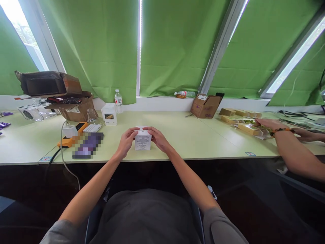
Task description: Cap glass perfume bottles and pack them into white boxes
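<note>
A small white box (142, 142) with rows of printed text on its near side stands upright on the table in front of me. My left hand (126, 140) grips its left side, with fingers bent over the top edge. On the opposite side my right hand (158, 139) holds it the same way, fingertips meeting near the middle of the top. Part of the top is hidden under my fingers. Farther back on the left is a taller white box (109, 114) with a picture on it.
Left on the pale table (175, 135) lie an orange power strip (81, 127), a pixelated purple item (88, 145) and open cardboard boxes (76, 110). A water bottle (118, 100) stands behind. At right, another person's hand (270, 124) works among yellow boxes (250, 128), near a brown carton (205, 106).
</note>
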The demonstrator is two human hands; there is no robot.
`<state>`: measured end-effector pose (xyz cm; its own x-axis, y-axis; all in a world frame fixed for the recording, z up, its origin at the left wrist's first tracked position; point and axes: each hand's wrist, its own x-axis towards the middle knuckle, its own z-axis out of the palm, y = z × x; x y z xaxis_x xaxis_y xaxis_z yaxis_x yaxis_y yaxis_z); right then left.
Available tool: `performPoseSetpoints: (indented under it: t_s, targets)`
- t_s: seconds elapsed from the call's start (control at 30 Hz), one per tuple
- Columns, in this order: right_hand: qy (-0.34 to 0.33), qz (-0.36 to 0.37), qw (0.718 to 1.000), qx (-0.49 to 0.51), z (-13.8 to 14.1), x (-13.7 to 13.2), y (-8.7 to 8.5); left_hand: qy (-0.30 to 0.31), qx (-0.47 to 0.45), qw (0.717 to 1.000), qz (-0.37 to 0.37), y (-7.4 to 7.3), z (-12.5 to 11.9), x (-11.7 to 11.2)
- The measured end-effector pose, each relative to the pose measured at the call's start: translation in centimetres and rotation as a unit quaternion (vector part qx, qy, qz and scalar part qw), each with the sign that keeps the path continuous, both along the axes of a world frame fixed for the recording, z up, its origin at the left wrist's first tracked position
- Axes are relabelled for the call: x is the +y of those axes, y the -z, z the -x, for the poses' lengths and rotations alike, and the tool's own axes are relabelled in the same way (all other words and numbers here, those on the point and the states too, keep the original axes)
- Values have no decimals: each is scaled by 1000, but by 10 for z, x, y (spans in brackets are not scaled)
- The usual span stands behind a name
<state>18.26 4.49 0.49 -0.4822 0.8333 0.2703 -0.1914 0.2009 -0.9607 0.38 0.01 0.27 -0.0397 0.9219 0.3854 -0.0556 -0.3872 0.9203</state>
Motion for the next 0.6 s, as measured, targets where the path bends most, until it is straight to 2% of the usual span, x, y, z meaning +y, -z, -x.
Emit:
performPoseSetpoints:
  t_s: [0.27, 0.6]
  targets:
    - [-6, -12, 1000, -15, -4, -3, -4, 9, -4, 1000, 11, -1, 0, 0]
    - [52, -45, 998, -15, 0, 1, 1, -16, 31, 999, -6, 3, 1, 2]
